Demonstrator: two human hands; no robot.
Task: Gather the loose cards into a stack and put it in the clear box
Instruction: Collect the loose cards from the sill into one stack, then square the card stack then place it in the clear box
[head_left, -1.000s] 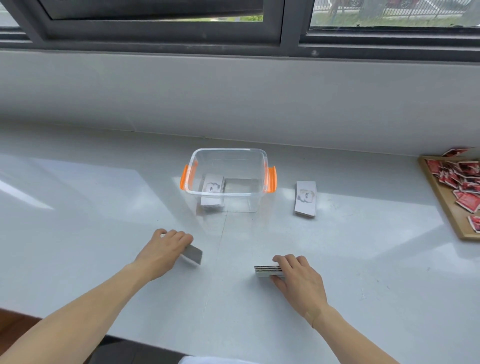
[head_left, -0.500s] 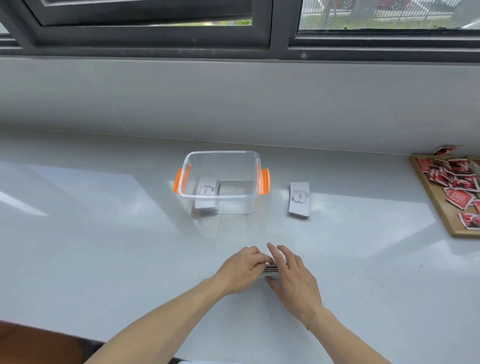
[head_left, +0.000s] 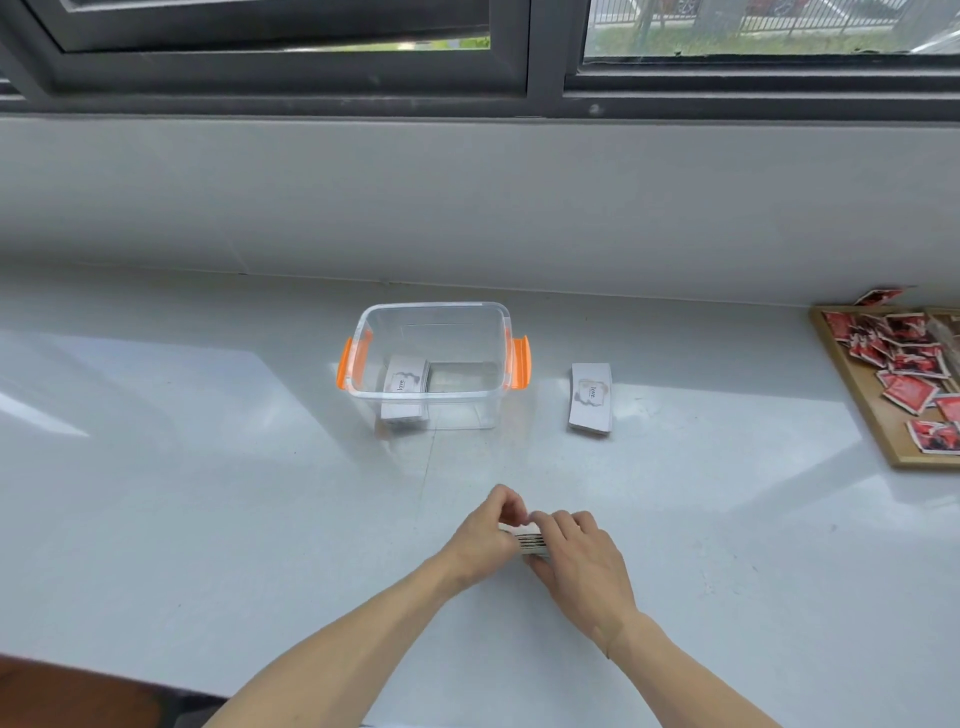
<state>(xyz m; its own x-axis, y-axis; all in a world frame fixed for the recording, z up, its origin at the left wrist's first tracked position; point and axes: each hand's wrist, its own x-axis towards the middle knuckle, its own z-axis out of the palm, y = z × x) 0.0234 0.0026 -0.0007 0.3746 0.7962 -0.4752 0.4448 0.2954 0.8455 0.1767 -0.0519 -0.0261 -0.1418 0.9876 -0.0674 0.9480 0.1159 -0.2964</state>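
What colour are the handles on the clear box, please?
Orange; both handles on the clear box show plainly in the head view.

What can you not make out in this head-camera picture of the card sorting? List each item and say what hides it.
- Card stack between left hand and right hand: only its edge shows; fingers cover the faces and the count.
- Wooden tray of red packets: cut off by the right edge.
- Print on the stack beside the clear box: too small to read.
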